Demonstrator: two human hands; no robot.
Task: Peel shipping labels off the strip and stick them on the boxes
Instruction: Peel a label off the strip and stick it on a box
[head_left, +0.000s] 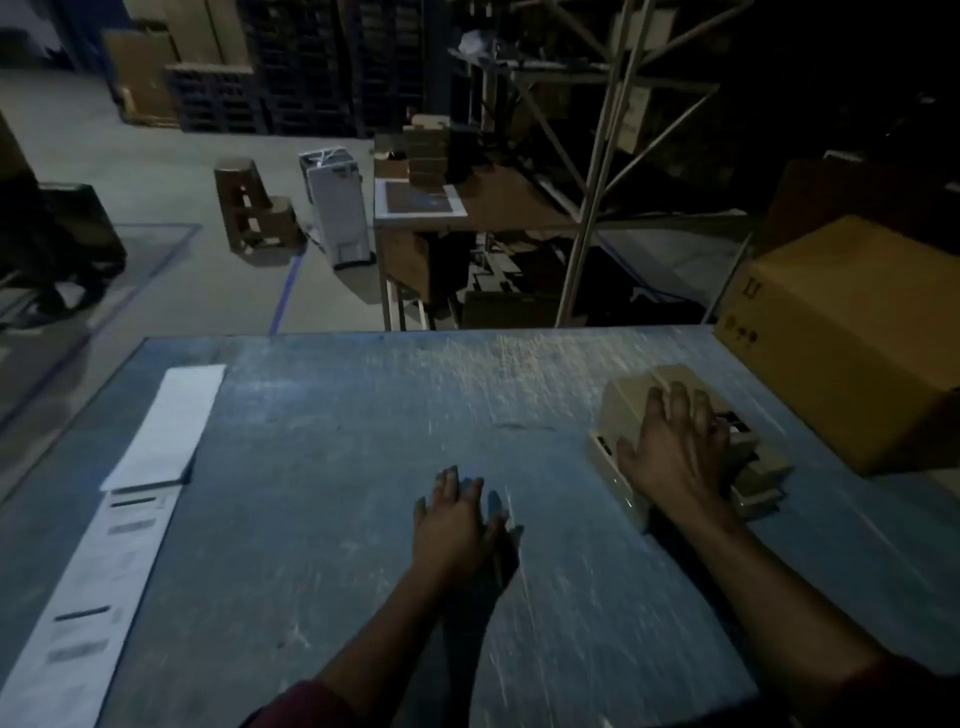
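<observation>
A long white strip of shipping labels (119, 525) lies along the left edge of the blue table (363, 415), with printed labels on its near part and a blank stretch at its far end. A small tan box (621, 415) sits at the right of the table on a low stack of similar boxes. My right hand (675, 441) rests flat on top of it, fingers spread. My left hand (460, 512) lies with straight fingers on or just over the bare table top near the middle, holding nothing.
A large cardboard carton (852, 332) stands at the table's far right corner. Beyond the table are a wooden workbench (467, 208), metal shelving (602, 156), a white bin (337, 208) and stacked pallets on the floor. The scene is dim.
</observation>
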